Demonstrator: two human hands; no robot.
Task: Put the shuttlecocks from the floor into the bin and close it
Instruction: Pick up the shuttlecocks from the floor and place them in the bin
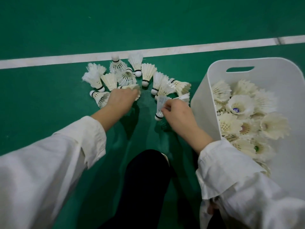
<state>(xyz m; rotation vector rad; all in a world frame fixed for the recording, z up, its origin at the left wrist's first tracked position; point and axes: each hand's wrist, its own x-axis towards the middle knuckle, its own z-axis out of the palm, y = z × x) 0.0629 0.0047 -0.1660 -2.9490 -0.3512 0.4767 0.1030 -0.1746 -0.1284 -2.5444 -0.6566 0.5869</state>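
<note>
1. Just right of the right hand (177,113): open bin (203,96), half full; this hand is nearer.
2. Pinched in it: one shuttlecock (160,106), upright, cork down.
3. Over the floor heap (146,73), the left hand (121,98); clasp unclear.

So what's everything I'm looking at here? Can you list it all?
Floor shuttlecocks: about a dozen, white and cream, clustered just below the court line.
Held shuttlecock: one, white, cork down, just above the floor.
Binned shuttlecocks: a heap too dense to count, cream, inside the bin.
Bin: one, white, at right, with a handle slot.
Court line: one, white, across the floor.
Floor: green.
Trouser leg: one, dark, bottom centre.
Sleeves: two, white.
Left hand: on a floor shuttlecock, grip hidden.
Right hand: pinches the held shuttlecock.
</note>
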